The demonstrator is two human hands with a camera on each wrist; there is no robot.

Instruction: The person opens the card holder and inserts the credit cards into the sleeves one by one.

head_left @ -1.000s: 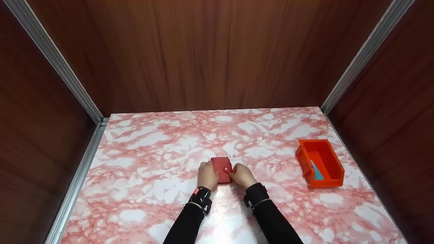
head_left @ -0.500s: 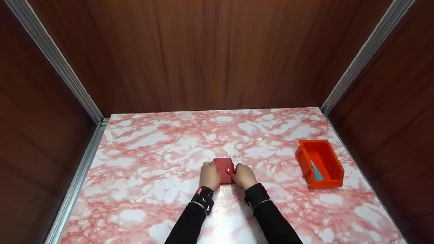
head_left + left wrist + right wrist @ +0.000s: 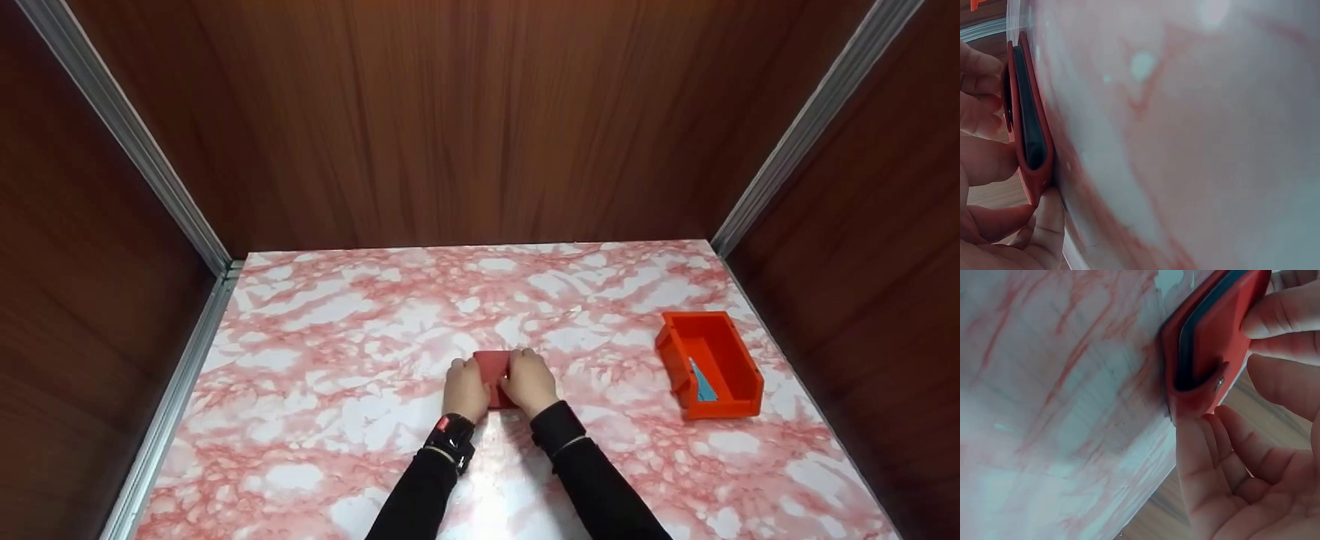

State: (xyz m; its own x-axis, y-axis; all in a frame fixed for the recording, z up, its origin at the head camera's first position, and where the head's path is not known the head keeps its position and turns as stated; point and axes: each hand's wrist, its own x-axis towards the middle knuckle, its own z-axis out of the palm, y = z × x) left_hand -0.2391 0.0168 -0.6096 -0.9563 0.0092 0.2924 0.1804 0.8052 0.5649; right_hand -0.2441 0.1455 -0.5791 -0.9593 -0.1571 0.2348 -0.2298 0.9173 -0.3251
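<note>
Wallet [image 3: 491,364] seen red; table [image 3: 337,360] beneath it marbled pink-white; bin [image 3: 724,409] right of it noted orange; panel [image 3: 465,127] beyond it brown-grained.

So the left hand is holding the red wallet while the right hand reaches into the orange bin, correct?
Not quite: the head view shows the right hand on the red wallet too, away from the orange bin. The left hand does hold the wallet.

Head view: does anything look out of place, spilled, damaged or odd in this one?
Nothing stands out. The red wallet is held by the left hand and right hand, with no visible damage; the orange bin stands upright on the marbled tabletop, and no spill shows.
</note>
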